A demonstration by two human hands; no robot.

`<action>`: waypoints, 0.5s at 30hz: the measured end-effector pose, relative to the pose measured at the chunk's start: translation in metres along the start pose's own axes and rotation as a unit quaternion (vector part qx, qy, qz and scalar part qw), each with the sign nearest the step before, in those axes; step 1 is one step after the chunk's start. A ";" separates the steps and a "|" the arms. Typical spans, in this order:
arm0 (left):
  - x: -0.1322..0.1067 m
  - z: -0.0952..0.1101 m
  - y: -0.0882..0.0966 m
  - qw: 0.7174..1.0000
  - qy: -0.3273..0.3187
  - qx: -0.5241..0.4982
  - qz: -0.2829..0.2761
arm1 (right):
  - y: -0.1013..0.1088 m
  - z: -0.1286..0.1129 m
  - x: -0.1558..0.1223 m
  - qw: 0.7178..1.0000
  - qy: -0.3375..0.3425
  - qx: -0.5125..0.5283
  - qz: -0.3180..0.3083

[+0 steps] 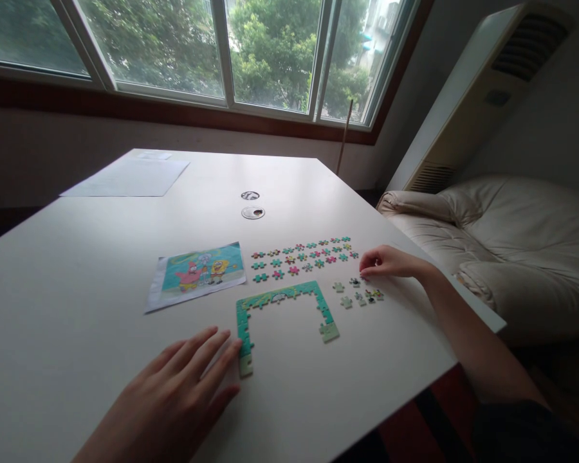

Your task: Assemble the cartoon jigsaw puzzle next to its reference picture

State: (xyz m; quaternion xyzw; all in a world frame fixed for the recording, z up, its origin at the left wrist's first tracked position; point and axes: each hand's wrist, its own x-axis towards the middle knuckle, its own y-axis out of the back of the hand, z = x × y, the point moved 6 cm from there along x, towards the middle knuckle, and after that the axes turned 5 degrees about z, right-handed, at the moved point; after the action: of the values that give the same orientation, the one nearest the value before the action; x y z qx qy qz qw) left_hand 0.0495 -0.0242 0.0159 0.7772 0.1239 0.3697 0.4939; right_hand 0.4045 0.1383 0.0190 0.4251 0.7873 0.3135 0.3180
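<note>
A partly joined jigsaw border lies on the white table, teal along the top and sides with pale green pieces at both lower ends. My left hand rests flat, fingers stretched out, its fingertips at the border's left side. To the right, my right hand has thumb and fingertips pinched together at the table; whatever is between them is hidden. Just below those fingertips lies a small group of pale green and dark loose puzzle pieces. Rows of loose teal, pink and yellow pieces are laid out above the border.
A printed cartoon picture sheet lies left of the rows. Farther back are two round table inserts and white paper at the far left. A cream leather sofa stands beyond the table's right edge, below the window's side wall.
</note>
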 end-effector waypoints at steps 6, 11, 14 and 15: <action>0.001 0.004 0.004 0.999 -0.031 -0.025 0.006 | -0.013 -0.020 0.003 0.998 0.062 -0.007 0.006; 0.001 0.012 0.009 0.996 -0.033 -0.075 0.021 | -0.018 -0.033 0.004 0.994 0.104 -0.015 0.002; 0.003 0.013 0.011 0.995 -0.012 -0.094 0.029 | -0.016 -0.036 0.003 0.993 0.117 -0.024 0.008; 0.003 0.013 0.011 0.995 -0.013 -0.095 0.026 | -0.015 -0.035 0.002 0.992 0.119 -0.028 0.012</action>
State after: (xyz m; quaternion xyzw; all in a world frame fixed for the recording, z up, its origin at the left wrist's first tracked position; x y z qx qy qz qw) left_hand 0.0592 -0.0366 0.0239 0.7345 0.0611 0.3824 0.5572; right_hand 0.3695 0.1261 0.0284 0.3849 0.8057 0.3871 0.2299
